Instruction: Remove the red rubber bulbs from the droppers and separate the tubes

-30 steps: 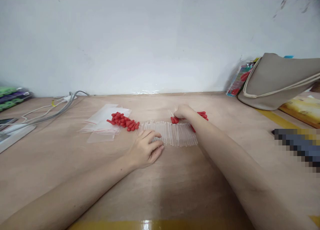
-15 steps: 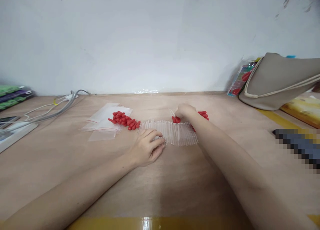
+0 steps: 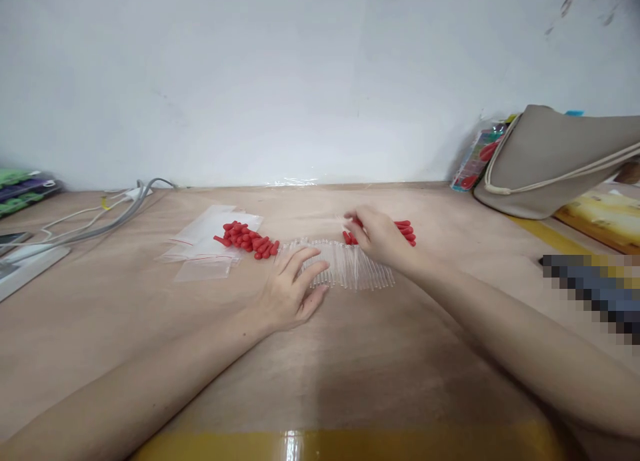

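Observation:
A row of thin clear tubes (image 3: 345, 264) lies side by side across the middle of the table. My left hand (image 3: 287, 291) rests at the row's left end, fingers spread over the tubes, gripping nothing. Beyond the row's right part, my right hand (image 3: 380, 234) hovers with thumb and fingers apart, palm turned left. Faint clear slivers show by its fingertips, too blurred to make out. Small red rubber bulbs (image 3: 406, 229) lie behind and beside that hand, which partly hides them. A pile of similar red bulbs (image 3: 245, 237) sits left of the row.
Clear zip bags (image 3: 205, 237) lie under and beside the left pile. Cables (image 3: 120, 214) and a white device edge (image 3: 35, 271) are at far left. A grey pouch (image 3: 545, 161) and a plastic package (image 3: 475, 157) stand back right. A wall (image 3: 300, 81) bounds the table.
My right hand's thumb and fingers have parted, and its forearm has swung right and lower. My left fingers have spread slightly. The view has shifted a little.

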Action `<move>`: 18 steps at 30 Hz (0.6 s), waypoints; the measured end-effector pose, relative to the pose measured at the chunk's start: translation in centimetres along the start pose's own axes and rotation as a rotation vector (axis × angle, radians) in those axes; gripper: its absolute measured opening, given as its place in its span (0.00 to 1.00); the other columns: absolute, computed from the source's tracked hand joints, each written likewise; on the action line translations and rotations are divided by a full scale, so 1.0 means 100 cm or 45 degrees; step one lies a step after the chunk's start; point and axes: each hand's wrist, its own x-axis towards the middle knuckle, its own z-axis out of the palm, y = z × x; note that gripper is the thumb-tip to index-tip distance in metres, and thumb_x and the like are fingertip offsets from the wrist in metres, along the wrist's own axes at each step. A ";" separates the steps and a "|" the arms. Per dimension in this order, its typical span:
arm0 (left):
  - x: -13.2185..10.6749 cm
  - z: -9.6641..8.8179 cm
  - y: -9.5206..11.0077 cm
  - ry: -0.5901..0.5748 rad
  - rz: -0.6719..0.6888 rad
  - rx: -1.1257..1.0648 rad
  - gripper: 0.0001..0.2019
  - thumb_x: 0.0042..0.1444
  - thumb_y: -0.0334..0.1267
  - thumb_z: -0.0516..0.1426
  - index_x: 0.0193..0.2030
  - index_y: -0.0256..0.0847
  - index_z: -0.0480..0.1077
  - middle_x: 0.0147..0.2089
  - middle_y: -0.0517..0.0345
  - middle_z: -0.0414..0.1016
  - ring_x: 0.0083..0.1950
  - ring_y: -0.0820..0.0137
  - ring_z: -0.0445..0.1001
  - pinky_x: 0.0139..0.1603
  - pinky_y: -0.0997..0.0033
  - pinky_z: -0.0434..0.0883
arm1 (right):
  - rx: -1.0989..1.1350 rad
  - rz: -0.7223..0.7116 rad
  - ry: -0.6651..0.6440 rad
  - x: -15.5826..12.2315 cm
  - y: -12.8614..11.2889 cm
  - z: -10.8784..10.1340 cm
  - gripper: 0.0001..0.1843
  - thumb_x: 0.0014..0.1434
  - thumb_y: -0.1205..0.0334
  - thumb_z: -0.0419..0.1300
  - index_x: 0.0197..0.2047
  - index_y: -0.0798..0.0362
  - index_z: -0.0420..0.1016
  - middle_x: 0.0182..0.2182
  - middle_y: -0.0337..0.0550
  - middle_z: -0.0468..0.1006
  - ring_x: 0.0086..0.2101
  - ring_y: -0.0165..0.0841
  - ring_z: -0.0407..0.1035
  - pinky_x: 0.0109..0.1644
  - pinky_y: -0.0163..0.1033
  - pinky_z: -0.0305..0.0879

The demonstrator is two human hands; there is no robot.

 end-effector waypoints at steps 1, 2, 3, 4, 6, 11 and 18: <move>0.001 0.000 0.001 0.031 -0.001 0.026 0.18 0.52 0.35 0.56 0.50 0.38 0.64 0.53 0.44 0.65 0.56 0.58 0.63 0.54 0.53 0.63 | -0.027 -0.123 0.030 -0.018 0.000 0.000 0.12 0.61 0.61 0.47 0.44 0.55 0.68 0.36 0.48 0.73 0.35 0.34 0.67 0.37 0.37 0.60; 0.002 0.000 0.002 0.049 0.001 0.048 0.19 0.52 0.36 0.56 0.51 0.38 0.63 0.54 0.43 0.64 0.57 0.57 0.61 0.55 0.52 0.62 | -0.055 -0.244 0.047 -0.035 0.000 0.000 0.13 0.62 0.62 0.48 0.45 0.54 0.69 0.35 0.48 0.73 0.34 0.34 0.66 0.36 0.37 0.60; 0.003 0.000 0.003 0.050 0.006 0.065 0.19 0.52 0.36 0.56 0.52 0.39 0.63 0.55 0.44 0.64 0.58 0.56 0.61 0.55 0.51 0.61 | -0.069 -0.305 0.096 -0.051 0.000 0.000 0.13 0.61 0.62 0.49 0.46 0.53 0.69 0.34 0.47 0.73 0.33 0.33 0.65 0.35 0.37 0.59; 0.004 0.001 0.004 0.036 0.020 0.078 0.19 0.53 0.37 0.56 0.52 0.40 0.63 0.55 0.44 0.64 0.59 0.56 0.61 0.56 0.51 0.61 | -0.069 -0.375 0.122 -0.064 0.000 0.001 0.12 0.61 0.63 0.50 0.45 0.52 0.70 0.32 0.46 0.73 0.31 0.33 0.64 0.35 0.38 0.59; 0.008 0.002 0.007 -0.029 0.062 0.092 0.17 0.55 0.36 0.55 0.52 0.41 0.64 0.54 0.48 0.67 0.58 0.59 0.62 0.57 0.52 0.60 | -0.043 -0.427 0.145 -0.082 -0.002 0.002 0.11 0.60 0.65 0.51 0.44 0.52 0.70 0.32 0.45 0.74 0.30 0.32 0.64 0.35 0.38 0.59; 0.014 0.010 0.013 -0.131 0.128 0.098 0.10 0.58 0.35 0.52 0.46 0.42 0.69 0.46 0.56 0.75 0.51 0.65 0.70 0.60 0.51 0.56 | -0.040 -0.457 0.185 -0.085 -0.011 0.006 0.09 0.59 0.66 0.54 0.43 0.51 0.71 0.32 0.41 0.77 0.34 0.31 0.67 0.38 0.39 0.56; 0.014 0.013 0.013 -0.108 0.109 0.061 0.07 0.58 0.30 0.51 0.35 0.38 0.69 0.39 0.58 0.77 0.50 0.67 0.72 0.62 0.53 0.55 | -0.265 -0.575 0.230 -0.079 -0.014 0.010 0.07 0.58 0.66 0.56 0.41 0.53 0.71 0.30 0.40 0.78 0.36 0.31 0.69 0.39 0.40 0.54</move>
